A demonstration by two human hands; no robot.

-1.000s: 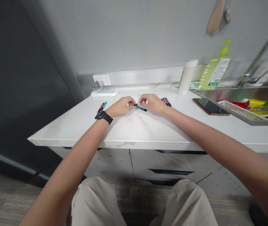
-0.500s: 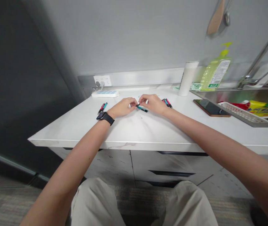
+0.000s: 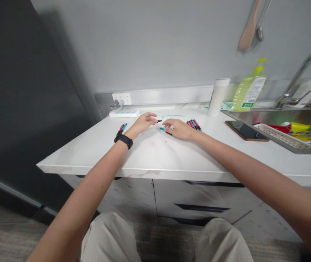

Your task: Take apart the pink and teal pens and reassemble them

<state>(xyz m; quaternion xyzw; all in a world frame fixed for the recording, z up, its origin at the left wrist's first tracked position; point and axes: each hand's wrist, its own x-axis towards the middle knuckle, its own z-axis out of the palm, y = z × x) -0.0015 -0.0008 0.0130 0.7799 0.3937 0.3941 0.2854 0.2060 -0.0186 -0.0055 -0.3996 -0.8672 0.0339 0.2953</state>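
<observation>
My left hand (image 3: 144,123), with a dark watch (image 3: 123,139) on its wrist, pinches a short black piece (image 3: 159,121), perhaps a pen part, between thumb and fingers. To its right, my right hand (image 3: 179,128) is low over the counter, its curved fingers apart. Under its thumb lies a teal and black pen (image 3: 162,128), partly covered; whether the thumb touches it is unclear. Several red, teal and black pens (image 3: 194,124) lie side by side just beyond my right wrist. A red pen and a teal pen (image 3: 122,128) rest by my left wrist.
At the back left of the white counter (image 3: 144,156) is a power strip (image 3: 124,113). A white bottle (image 3: 219,97), a yellow-green pump bottle (image 3: 250,89) and a phone (image 3: 246,130) stand or lie at the right, beside the sink (image 3: 294,148). A thin curved strand (image 3: 173,115) lies behind my hands.
My hands have drawn apart from the black piece they both held; it stays in my left hand. The right hand has come down over the teal and black pen. The view has tilted slightly upward.
</observation>
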